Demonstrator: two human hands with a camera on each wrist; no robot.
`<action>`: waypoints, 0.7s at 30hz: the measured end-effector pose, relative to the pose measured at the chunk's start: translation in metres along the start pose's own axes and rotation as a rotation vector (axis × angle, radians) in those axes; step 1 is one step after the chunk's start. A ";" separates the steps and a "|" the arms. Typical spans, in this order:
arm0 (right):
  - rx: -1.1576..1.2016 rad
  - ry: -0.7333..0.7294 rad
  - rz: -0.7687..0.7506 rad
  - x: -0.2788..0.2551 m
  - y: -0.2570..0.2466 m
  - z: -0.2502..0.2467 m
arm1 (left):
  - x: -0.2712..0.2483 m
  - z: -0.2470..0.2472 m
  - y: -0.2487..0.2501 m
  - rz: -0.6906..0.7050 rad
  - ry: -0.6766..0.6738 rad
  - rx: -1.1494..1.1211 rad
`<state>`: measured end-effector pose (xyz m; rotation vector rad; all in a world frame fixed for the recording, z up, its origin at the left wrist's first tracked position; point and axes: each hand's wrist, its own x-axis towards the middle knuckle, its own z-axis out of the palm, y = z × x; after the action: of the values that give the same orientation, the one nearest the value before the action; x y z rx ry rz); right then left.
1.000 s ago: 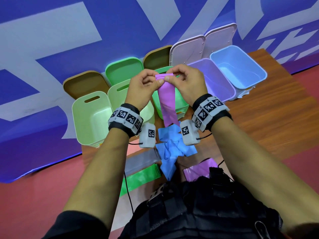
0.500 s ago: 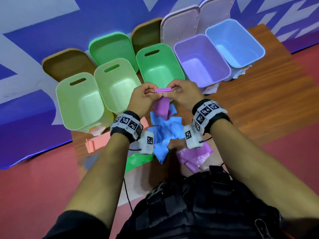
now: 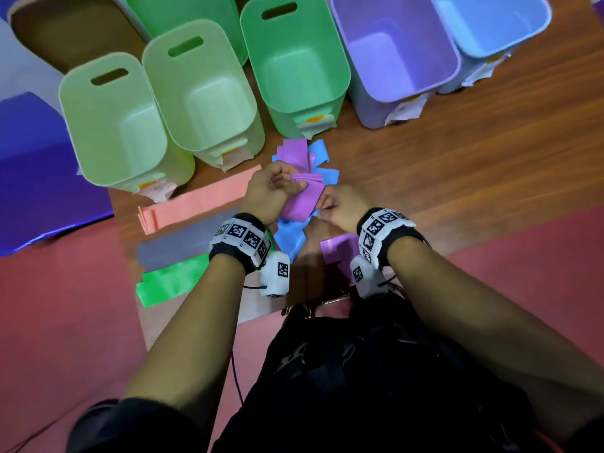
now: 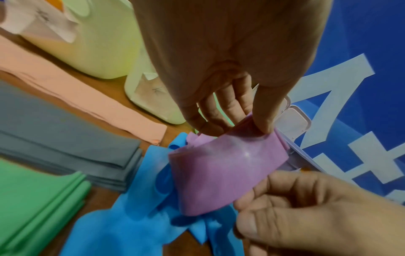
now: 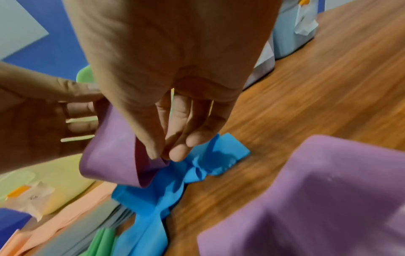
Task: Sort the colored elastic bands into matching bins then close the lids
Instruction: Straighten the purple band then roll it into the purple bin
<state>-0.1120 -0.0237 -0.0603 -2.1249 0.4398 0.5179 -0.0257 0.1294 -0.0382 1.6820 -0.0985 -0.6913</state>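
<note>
Both hands meet over the table [image 3: 490, 152] from the head camera: left hand [image 3: 271, 191] and right hand [image 3: 346, 207] each pinch an end of a folded purple band [image 3: 302, 199], low above the blue bands [image 3: 289, 237], in front of the purple bin [image 3: 398, 50]. Left wrist view: thumb and fingers [image 4: 228, 107] clamp the band's top edge. Right wrist view: fingertips [image 5: 177, 152] nip its lower fold, blue bands lying right beneath.
</note>
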 end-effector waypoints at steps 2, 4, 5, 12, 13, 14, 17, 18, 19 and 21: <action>-0.001 -0.024 0.026 -0.002 0.006 0.010 | -0.007 -0.001 -0.005 -0.010 0.000 -0.023; -0.009 -0.028 0.057 -0.005 0.012 0.019 | -0.012 -0.003 -0.010 -0.006 -0.009 -0.003; -0.004 -0.040 0.067 -0.006 0.015 0.023 | -0.014 -0.005 -0.012 -0.001 -0.016 0.006; -0.100 -0.102 0.077 -0.009 0.026 0.053 | -0.017 -0.007 -0.024 -0.006 -0.024 -0.012; -0.108 -0.100 0.081 -0.010 0.027 0.055 | -0.017 -0.007 -0.025 -0.004 -0.029 -0.017; -0.111 -0.106 0.096 -0.010 0.027 0.056 | -0.016 -0.006 -0.026 -0.009 -0.029 -0.017; -0.133 -0.142 0.091 -0.011 0.029 0.057 | -0.014 -0.006 -0.030 -0.029 -0.026 -0.024; -0.135 -0.148 0.089 -0.012 0.029 0.057 | -0.014 -0.005 -0.030 -0.031 -0.026 -0.026; -0.137 -0.146 0.083 -0.012 0.030 0.058 | -0.013 -0.005 -0.030 -0.028 -0.028 -0.023; -0.143 -0.128 0.078 -0.012 0.029 0.058 | -0.012 -0.007 -0.028 -0.017 -0.025 -0.011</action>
<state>-0.1480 0.0094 -0.1043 -2.2012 0.4245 0.7451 -0.0406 0.1471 -0.0594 1.6656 -0.0977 -0.7251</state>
